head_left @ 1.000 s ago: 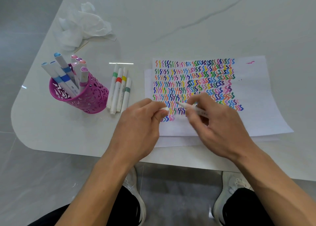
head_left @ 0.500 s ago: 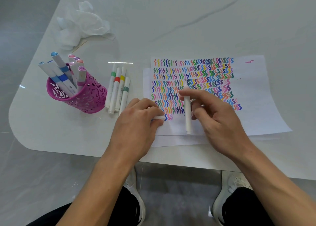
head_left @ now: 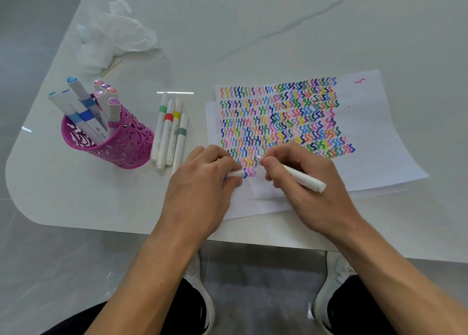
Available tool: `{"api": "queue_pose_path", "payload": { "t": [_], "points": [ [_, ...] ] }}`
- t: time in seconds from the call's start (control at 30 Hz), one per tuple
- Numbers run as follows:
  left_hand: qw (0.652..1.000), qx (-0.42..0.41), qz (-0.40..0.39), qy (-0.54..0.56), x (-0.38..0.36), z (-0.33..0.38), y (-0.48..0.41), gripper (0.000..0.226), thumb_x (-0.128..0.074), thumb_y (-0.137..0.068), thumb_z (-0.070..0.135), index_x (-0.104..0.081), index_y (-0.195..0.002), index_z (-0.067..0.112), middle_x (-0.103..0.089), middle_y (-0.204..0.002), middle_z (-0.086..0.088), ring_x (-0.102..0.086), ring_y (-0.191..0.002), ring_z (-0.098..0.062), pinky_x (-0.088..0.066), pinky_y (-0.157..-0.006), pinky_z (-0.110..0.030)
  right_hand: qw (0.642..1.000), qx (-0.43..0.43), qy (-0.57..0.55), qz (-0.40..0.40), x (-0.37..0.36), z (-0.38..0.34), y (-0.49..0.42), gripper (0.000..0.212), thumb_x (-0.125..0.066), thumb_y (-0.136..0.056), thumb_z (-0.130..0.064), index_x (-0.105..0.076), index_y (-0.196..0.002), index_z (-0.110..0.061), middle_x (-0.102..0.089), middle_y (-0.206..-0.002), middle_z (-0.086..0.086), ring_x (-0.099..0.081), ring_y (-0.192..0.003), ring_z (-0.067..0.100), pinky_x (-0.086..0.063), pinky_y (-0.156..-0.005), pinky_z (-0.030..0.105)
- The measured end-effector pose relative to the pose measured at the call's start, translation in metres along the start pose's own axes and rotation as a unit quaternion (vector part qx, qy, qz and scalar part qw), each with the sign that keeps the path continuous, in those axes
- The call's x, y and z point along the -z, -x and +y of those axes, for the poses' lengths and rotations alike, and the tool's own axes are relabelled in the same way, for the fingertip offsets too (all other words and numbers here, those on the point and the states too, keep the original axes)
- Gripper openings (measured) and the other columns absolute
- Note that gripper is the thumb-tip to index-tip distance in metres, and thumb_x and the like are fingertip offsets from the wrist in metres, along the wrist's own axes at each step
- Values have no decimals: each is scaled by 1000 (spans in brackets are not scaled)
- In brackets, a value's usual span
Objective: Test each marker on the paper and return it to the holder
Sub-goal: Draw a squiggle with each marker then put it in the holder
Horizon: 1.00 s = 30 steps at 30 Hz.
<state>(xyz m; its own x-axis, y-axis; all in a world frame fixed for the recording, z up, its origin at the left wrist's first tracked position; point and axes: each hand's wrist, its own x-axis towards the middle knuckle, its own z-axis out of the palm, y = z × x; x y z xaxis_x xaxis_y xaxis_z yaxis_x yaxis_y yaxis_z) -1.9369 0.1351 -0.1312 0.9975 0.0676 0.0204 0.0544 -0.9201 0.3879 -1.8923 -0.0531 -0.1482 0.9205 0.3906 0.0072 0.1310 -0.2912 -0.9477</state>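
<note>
Fingers of my right hand (head_left: 309, 198) are curled round the white marker (head_left: 306, 179), with thumb and forefinger pinching it close to its left end, and the back end sticks out to the right and near, above the paper (head_left: 379, 137). One second ago its dark tip pointed left, and half a second ago the barrel lay pointing towards me. So I have turned it in the grip, and the tip is now hidden behind my thumb. My left hand (head_left: 202, 185) pinches the small white cap (head_left: 235, 173) low over the paper, just beside the last blue and pink squiggles, and it has hardly moved. Cap and marker are near but apart. I judge the test stroke is made and capping comes next. After that the marker goes to the pink holder (head_left: 121, 142) well to the left, beyond the four markers (head_left: 169, 132) lying on the table (head_left: 278, 30).
</note>
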Motion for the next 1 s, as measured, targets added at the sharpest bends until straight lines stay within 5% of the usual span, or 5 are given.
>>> {"api": "queue_pose_path", "payload": {
  "t": [0.07, 0.2, 0.4, 1.0],
  "points": [
    [1000, 2, 0, -1, 0, 0, 0, 24, -77, -84, 31, -76, -103, 17, -69, -107, 3, -58, -96, -13, -54, -73, -31, 1000, -18, -14, 3, 0, 1, 0, 2, -67, -101, -30, -68, -101, -29, -72, -81, -6, -69, -73, 17, -56, -65, 38],
    [1000, 3, 0, -1, -1, 1, 0, 24, -77, -84, 32, -76, -103, 17, -69, -108, 3, -58, -97, -13, -54, -74, -30, 998, -37, -30, 41, 1, 3, 2, 11, -74, -93, -26, -64, -95, -23, -72, -77, 0, -70, -69, 21, -57, -61, 40],
    [1000, 8, 6, 1, -2, 1, 0, 21, -77, -85, 30, -77, -102, 17, -68, -106, 4, -58, -96, -13, -52, -74, -28, 998, -47, -8, 45, -4, 5, 5, 16, -72, -85, -28, -57, -79, -23, -65, -71, -5, -62, -61, 9, -45, -54, 16],
    [999, 37, 6, 9, -4, 1, -1, 24, -79, -82, 32, -76, -102, 19, -66, -107, 7, -57, -98, -10, -49, -78, -24, 998, -32, 36, 40, -8, 6, 2, 28, -79, -91, -17, -57, -76, -25, -64, -74, -8, -61, -62, 5, -41, -51, 10]
  ]
}}
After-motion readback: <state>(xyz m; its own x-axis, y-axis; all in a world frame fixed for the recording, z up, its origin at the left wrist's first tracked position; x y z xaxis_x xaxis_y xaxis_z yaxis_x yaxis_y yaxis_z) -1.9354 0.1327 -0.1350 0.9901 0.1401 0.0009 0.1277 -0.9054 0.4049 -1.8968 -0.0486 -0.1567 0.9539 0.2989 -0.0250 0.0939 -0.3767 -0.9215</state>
